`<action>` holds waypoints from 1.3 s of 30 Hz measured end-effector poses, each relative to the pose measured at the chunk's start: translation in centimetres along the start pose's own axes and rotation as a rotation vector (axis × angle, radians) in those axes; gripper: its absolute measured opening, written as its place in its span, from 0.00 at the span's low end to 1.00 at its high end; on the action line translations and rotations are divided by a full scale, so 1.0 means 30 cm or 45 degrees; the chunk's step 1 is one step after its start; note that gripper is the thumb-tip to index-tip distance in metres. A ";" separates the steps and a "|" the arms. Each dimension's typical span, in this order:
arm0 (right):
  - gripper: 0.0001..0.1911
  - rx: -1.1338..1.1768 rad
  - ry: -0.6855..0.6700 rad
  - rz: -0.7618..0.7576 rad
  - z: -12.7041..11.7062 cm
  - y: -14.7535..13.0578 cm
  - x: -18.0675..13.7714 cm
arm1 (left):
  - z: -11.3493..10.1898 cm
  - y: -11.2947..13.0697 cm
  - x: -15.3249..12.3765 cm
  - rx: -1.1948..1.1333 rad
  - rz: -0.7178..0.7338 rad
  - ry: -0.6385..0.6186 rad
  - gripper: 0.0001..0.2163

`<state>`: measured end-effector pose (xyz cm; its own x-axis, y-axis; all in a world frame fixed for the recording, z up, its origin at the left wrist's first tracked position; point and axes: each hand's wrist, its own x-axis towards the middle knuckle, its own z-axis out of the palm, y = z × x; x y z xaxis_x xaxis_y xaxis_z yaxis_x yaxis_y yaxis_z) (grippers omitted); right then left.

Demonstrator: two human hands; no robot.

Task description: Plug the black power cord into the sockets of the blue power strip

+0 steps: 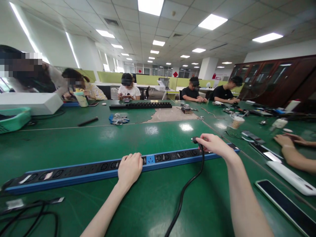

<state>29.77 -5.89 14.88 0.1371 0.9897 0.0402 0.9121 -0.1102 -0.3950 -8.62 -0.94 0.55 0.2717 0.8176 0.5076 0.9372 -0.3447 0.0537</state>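
Note:
A long blue-and-black power strip (92, 168) lies across the green table, with rows of black sockets and one blue socket (150, 159). Near its middle my left hand (130, 168) grips it from above, fingers curled over the far edge. My right hand (209, 143) pinches a black power plug (195, 140) just above the strip's right part. The plug's metal prongs point left, clear of the sockets. From it a thick black cable (185, 187) hangs down and runs toward me across the table.
Loose black cables (41, 214) lie at lower left. A phone (286, 204) and a white bar-shaped device (291, 177) lie at right, beside another person's hands (286, 140). Gloves (118, 118), a second black strip (140, 105) and a green basket (14, 120) are farther back. Several people sit around the table.

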 end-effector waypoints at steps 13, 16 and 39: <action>0.16 -0.003 -0.099 -0.033 0.031 0.015 -0.008 | 0.002 0.000 -0.002 -0.023 0.005 0.001 0.15; 0.17 0.232 -0.127 -0.081 0.039 -0.005 -0.009 | 0.000 0.000 -0.001 -0.029 0.004 0.002 0.15; 0.27 0.699 -0.602 -0.218 0.184 0.122 0.095 | 0.010 -0.004 0.000 -0.032 0.014 0.019 0.15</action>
<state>31.36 -2.97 8.47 -0.2836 0.9362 -0.2076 0.5644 -0.0121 -0.8254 -8.66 -0.78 0.28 0.2784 0.8067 0.5213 0.9282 -0.3654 0.0698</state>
